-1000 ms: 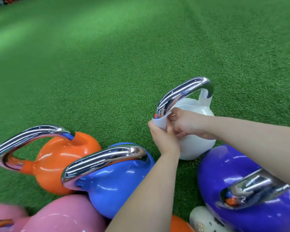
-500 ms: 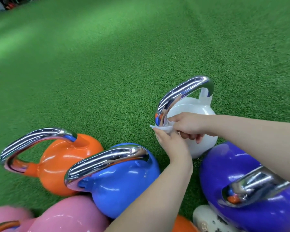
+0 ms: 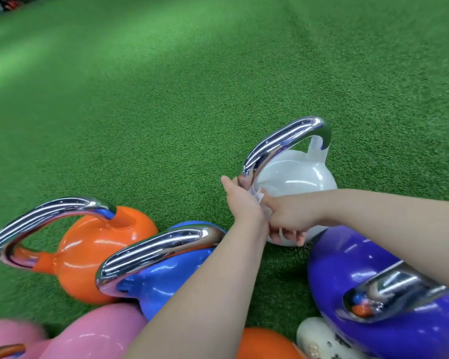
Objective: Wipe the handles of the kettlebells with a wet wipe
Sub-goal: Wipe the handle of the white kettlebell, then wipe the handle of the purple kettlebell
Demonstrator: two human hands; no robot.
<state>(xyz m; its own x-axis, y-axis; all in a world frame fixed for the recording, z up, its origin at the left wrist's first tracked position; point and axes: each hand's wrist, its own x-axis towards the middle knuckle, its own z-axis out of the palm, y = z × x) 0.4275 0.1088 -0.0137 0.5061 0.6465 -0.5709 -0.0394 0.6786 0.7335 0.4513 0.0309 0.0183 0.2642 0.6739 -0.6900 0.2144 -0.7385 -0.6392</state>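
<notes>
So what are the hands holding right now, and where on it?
Both hands, left and right, pinch the wet wipe against the lower left end of the white kettlebell's handle.

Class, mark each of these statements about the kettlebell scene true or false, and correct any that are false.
1. Both hands are at the near end of the white kettlebell's handle. True.
2. The wet wipe lies spread on the turf. False: it is bunched between the left hand and right hand.
3. The blue kettlebell stands between the orange kettlebell and the left forearm. True.
4. The purple kettlebell is at the far left. False: it is at the lower right.
5. The floor is wooden. False: it is green turf.
</notes>
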